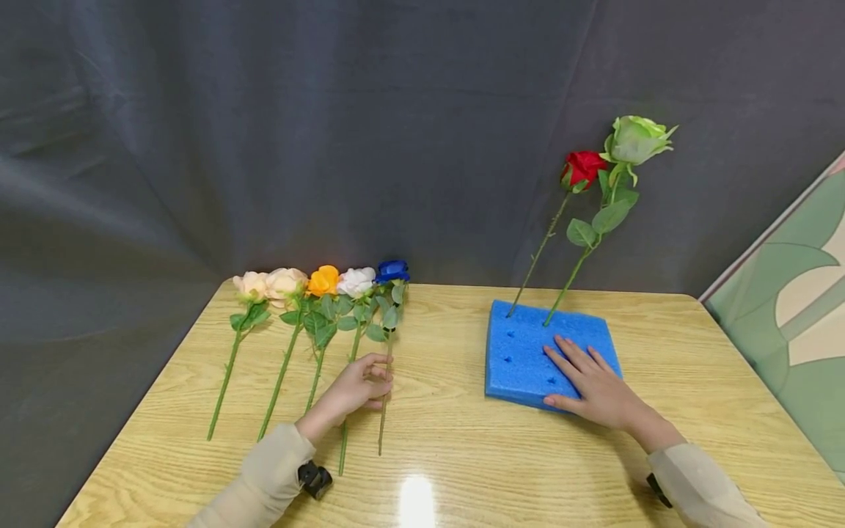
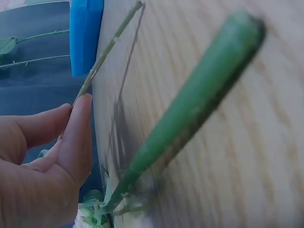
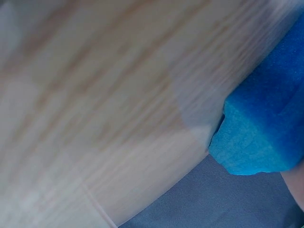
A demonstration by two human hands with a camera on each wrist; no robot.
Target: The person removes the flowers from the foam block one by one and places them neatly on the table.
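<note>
Between thumb and fingers, my left hand (image 1: 356, 386) pinches the stem of a blue artificial rose (image 1: 392, 271). In the left wrist view that stem (image 2: 107, 50) is raised off the table, its shadow beside it. My right hand (image 1: 597, 389) lies with fingers spread on a blue foam block (image 1: 521, 381). A red rose (image 1: 584, 170) and a pale green rose (image 1: 637, 141) stand tilted in the block's back part. Several small holes show in its top. The right wrist view shows only a foam corner (image 3: 256, 137) and a bit of hand.
Left of the blue rose lie a white rose (image 1: 357, 282), an orange rose (image 1: 324, 280) and two peach roses (image 1: 285, 283), stems toward me. A dark curtain (image 1: 409, 147) hangs behind the wooden table (image 1: 449, 455). A leaf-patterned panel (image 1: 805, 293) stands at the right.
</note>
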